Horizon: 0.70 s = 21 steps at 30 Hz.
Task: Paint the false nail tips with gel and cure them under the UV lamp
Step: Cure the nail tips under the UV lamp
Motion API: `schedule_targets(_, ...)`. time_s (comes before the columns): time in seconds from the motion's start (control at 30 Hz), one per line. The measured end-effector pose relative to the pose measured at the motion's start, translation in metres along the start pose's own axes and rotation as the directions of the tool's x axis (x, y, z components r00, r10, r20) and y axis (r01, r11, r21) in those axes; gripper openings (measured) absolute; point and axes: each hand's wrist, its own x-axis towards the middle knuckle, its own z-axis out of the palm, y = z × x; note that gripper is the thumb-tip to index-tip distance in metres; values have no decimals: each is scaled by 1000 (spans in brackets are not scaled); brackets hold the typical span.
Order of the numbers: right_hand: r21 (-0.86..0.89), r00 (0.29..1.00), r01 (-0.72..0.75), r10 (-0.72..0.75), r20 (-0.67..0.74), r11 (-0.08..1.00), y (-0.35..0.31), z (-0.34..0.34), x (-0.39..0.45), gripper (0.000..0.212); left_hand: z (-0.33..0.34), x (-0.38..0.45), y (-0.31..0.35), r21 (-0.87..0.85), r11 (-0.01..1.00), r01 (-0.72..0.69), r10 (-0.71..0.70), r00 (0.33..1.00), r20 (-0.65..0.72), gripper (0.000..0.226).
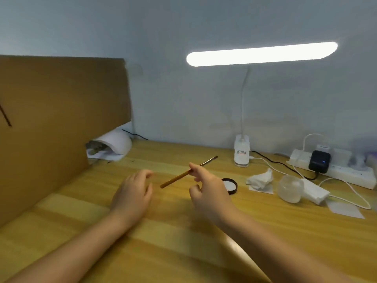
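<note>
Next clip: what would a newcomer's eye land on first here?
The glowing desk lamp bar up on the right dominates. Below it, mid-table, the right hand pinches a thin wooden brush while the left hand hovers open beside it. A tall cardboard sheet walls off the left.

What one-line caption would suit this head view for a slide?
Right hand pinches a thin brush above the wooden table; left hand open beside it.
</note>
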Motion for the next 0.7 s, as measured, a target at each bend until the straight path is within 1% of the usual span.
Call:
schedule_targets(0.03,-9,1000,-9,10,17,1000,-1,10,6,60,-1,14,-21,10,990,143,-143,990,5,34)
schedule_targets(0.07,-24,999,-14,14,32,1000,-2,19,11,62,-4,27,-41,20,964,267,-267,964,12,35)
schedule_targets(0.1,-39,999,-18,19,42,999,-3,28,16,63,-7,41,-59,33,933,359,-359,933,17,37)
schedule_targets(0.13,-57,999,-21,24,48,998,-3,35,19,64,-10,53,-77,36,909,415,-416,909,20,39)
schedule_targets(0.17,-77,999,-22,25,48,997,-1,42,22,65,-12,64,-94,26,897,440,-441,897,22,40)
schedule_targets(0.27,-137,999,3,3,48,990,3,56,19,67,-13,98,-134,20,892,452,-453,890,44,39)
schedule_targets(0.37,-143,998,66,-64,23,987,8,60,16,68,-5,129,-160,68,877,476,-480,874,73,33)
schedule_targets(0.43,-138,998,56,-57,0,989,9,60,17,67,2,146,-171,117,865,488,-498,863,86,36)
schedule_targets(0.47,-137,999,47,-48,-6,989,10,60,17,66,6,153,-176,130,853,506,-518,851,86,41)
schedule_targets(0.53,-151,999,47,-48,0,987,9,60,17,66,16,167,-187,150,801,579,-594,801,80,53)
schedule_targets(0.57,-163,998,57,-57,7,985,8,61,17,66,21,172,-192,162,774,612,-628,774,76,56)
schedule_targets(0.6,-175,998,68,-66,15,982,7,61,17,65,26,178,-196,163,753,638,-653,754,65,55)
schedule_targets(0.7,-207,997,76,-72,28,975,5,61,16,66,35,191,-204,148,717,681,-691,722,21,49)
